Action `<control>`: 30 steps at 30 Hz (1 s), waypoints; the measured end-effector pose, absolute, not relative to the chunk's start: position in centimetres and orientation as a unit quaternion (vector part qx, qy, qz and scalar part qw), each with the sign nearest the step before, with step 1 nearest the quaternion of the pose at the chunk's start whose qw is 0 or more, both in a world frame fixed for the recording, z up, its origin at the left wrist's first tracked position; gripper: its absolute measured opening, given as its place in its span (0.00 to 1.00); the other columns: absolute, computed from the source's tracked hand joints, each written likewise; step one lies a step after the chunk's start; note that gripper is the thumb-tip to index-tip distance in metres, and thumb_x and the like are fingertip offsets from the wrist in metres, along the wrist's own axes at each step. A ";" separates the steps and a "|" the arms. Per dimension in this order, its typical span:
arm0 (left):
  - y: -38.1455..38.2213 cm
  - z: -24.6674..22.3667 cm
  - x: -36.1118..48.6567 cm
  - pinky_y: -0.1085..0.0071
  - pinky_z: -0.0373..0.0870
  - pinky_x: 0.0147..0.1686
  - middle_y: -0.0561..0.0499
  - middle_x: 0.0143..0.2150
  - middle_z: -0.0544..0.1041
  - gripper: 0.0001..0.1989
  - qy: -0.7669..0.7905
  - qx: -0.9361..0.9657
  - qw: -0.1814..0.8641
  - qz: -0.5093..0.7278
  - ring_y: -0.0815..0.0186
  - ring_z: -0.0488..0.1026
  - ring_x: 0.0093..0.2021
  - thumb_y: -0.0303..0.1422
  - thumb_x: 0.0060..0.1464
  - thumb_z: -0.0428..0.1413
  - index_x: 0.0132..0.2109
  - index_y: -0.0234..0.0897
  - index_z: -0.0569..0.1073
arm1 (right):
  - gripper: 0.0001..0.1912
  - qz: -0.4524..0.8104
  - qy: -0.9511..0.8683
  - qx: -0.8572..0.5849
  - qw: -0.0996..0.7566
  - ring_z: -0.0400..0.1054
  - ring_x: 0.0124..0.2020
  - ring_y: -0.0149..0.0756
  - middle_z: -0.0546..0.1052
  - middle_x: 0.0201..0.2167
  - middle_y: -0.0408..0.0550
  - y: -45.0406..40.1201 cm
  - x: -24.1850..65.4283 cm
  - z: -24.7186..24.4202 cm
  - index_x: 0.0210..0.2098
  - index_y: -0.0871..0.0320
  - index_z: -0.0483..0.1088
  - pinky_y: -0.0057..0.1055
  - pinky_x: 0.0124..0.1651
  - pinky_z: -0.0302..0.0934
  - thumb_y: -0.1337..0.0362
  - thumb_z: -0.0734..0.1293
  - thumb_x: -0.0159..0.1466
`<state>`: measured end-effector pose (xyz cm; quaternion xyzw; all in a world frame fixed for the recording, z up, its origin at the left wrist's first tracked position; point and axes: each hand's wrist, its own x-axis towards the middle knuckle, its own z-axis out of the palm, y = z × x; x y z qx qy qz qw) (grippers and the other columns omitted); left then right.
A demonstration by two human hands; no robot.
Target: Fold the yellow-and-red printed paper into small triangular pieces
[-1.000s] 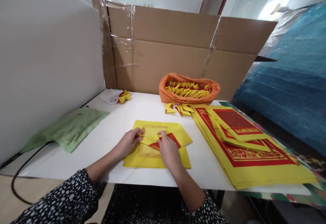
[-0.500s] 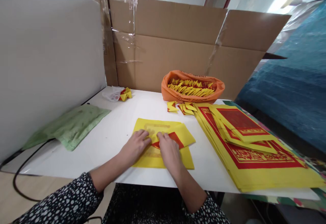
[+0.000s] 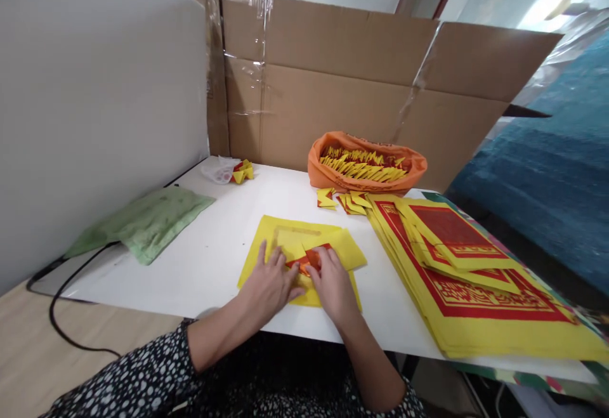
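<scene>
A yellow paper sheet [image 3: 345, 243], partly folded over and showing a red-orange printed side [image 3: 304, 262], lies before me on more yellow paper [image 3: 255, 240]. My right hand [image 3: 335, 283] pinches the red-orange part between thumb and fingers. On the left side of the paper, my left hand [image 3: 267, 286] rests with its fingers stretched and its thumb apart, near the red tip. The fingertips partly hide the folds between both hands.
Flat red-and-yellow printed sheets [image 3: 514, 335] are stacked at right. An orange bag [image 3: 364, 184] holds many folded papers, with several folded pieces [image 3: 354, 202] in front. A green cloth [image 3: 152, 221] and black cable [image 3: 59, 316] lie left. Cardboard [image 3: 323, 69] stands behind.
My left hand has opened and slid back toward me, fingers now spread. My right hand has shifted slightly right, raising the red-orange flap. The whole view has moved a little.
</scene>
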<state>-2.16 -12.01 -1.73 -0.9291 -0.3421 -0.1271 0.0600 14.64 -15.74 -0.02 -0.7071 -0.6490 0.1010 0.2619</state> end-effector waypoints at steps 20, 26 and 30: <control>-9.1 -1.2 -2.1 0.39 0.46 0.61 0.38 0.68 0.58 0.31 -0.257 -0.963 -0.025 -0.080 0.41 0.52 0.67 0.53 0.63 0.45 0.66 0.44 0.60 | 0.18 0.084 -0.638 -0.698 0.315 0.58 0.59 0.55 0.66 0.60 0.59 -21.4 14.0 -2.4 0.55 0.54 0.72 0.54 0.59 0.57 0.61 0.60 0.68; -6.3 0.3 -2.2 0.56 0.60 0.59 0.41 0.63 0.67 0.27 -0.230 -0.965 -0.074 -0.103 0.53 0.64 0.60 0.47 0.63 0.50 0.63 0.37 0.66 | 0.17 0.143 -0.614 -0.671 0.390 0.60 0.60 0.51 0.67 0.59 0.56 -21.1 15.0 -1.7 0.52 0.54 0.72 0.51 0.61 0.56 0.62 0.64 0.64; -5.3 0.9 -2.7 0.56 0.63 0.56 0.44 0.64 0.67 0.25 -0.187 -0.977 -0.058 -0.085 0.54 0.66 0.56 0.38 0.62 0.51 0.64 0.40 0.65 | 0.15 0.269 -0.501 -0.621 0.539 0.71 0.48 0.43 0.76 0.46 0.55 -21.0 16.6 -1.8 0.46 0.58 0.69 0.42 0.51 0.66 0.56 0.63 0.65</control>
